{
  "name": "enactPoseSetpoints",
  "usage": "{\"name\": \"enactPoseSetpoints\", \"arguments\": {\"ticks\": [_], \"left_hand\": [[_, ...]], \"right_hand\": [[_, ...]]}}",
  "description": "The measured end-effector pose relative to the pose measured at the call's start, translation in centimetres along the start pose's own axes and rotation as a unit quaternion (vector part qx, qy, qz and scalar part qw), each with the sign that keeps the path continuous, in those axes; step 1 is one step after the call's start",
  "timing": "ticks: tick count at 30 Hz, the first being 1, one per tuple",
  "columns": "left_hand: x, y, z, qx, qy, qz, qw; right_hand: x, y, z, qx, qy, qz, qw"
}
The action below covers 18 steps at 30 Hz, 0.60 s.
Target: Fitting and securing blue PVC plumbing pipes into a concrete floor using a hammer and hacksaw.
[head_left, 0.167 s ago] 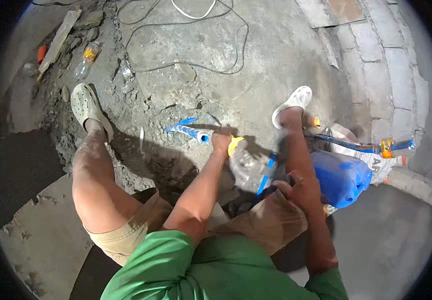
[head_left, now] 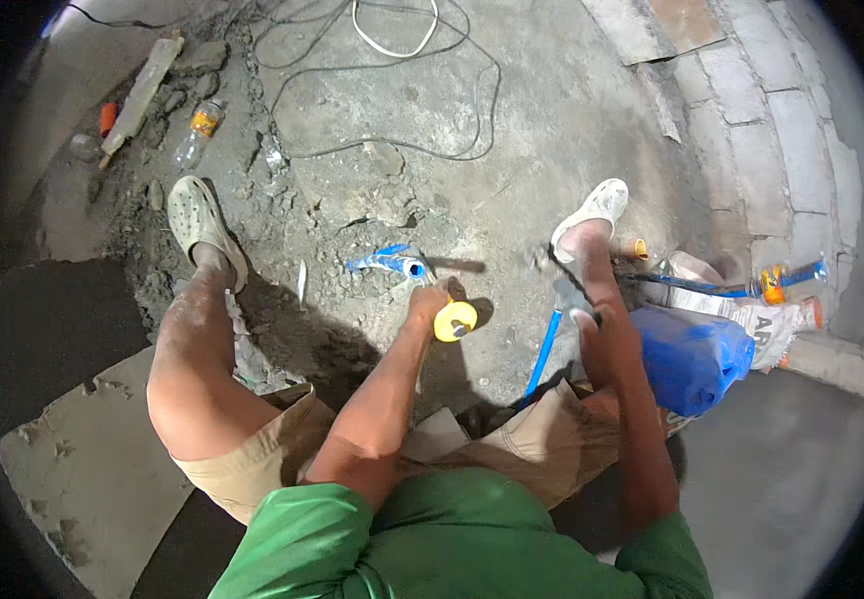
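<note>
A chisel with a round yellow guard (head_left: pixel 449 315) is gripped in my left hand (head_left: pixel 426 303), low over the broken floor between my legs. Just beyond it lies a short white and blue pipe piece (head_left: pixel 392 262) with an open end. My right hand (head_left: pixel 594 334) is closed on a grey hammer (head_left: pixel 567 288), blurred by motion, held off to the right of the chisel in front of my right shin. An upright-looking blue pipe (head_left: pixel 545 354) runs beneath the hammer toward my shorts.
Blue jug (head_left: pixel 692 364), printed sack (head_left: pixel 757 334) and long pipe (head_left: pixel 717 288) lie at right beside a block wall (head_left: pixel 772 160). Looped cables (head_left: pixel 382 150) cross the floor ahead. Plastic bottle (head_left: pixel 194 142), plank (head_left: pixel 142 95) and rubble lie at left. My sandalled feet (head_left: pixel 202 225) are spread.
The hammer has swung up and rightward from beside the chisel. The chisel's yellow guard now shows more fully. The whole view has shifted slightly.
</note>
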State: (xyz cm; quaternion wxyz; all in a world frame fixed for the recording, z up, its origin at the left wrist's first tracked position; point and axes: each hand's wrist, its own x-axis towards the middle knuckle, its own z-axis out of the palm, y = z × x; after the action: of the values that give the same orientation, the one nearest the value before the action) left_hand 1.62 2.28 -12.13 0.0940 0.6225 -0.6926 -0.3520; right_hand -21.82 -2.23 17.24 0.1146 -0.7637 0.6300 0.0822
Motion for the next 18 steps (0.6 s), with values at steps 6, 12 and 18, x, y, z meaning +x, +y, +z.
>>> {"name": "enactPoseSetpoints", "arguments": {"ticks": [6,12,18], "left_hand": [[-6.4,3.5,-9.0,-0.186,-0.182,-0.187,0.947],[-13.4,3.2,-12.9,-0.208,-0.151,-0.186,0.949],[-15.2,10.0,-18.0,-0.086,-0.273,0.097,0.953]], "right_hand": [[3.1,1.4,15.1,0.102,0.034,0.23,0.967],[-1.1,-10.8,14.7,0.318,-0.184,0.146,0.919],[-7.0,-12.0,18.8,0.801,-0.308,0.228,0.461]]}}
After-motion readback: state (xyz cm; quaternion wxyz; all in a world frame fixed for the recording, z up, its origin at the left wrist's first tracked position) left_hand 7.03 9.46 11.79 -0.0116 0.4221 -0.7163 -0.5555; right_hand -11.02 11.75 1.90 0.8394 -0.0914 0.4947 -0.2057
